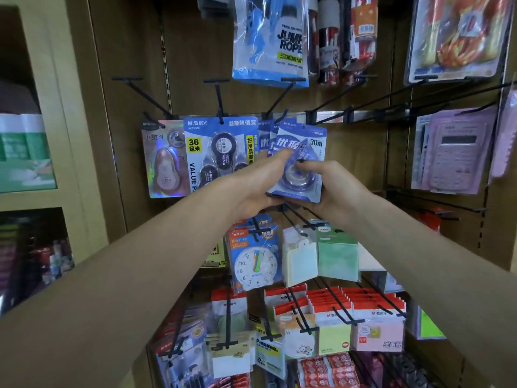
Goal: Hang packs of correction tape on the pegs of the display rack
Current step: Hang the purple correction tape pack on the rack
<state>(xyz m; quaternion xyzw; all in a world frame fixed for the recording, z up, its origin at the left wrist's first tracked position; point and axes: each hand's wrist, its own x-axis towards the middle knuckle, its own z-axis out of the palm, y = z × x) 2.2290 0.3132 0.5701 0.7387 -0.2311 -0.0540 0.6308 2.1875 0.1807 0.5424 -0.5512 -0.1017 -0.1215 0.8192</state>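
Wood-backed display rack, black pegs jutting out. Middle row: holographic tape pack, blue value pack, blue-white correction tape packs. Lower pegs: toy clock pack, sticky notes.

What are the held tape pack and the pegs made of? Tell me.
Held tape pack: printed glossy card backing, apparently, with a clear plastic blister, since the dispenser shows through and glints. Pegs: thin matte black rods, probably painted or coated metal wire; coating can't be confirmed.
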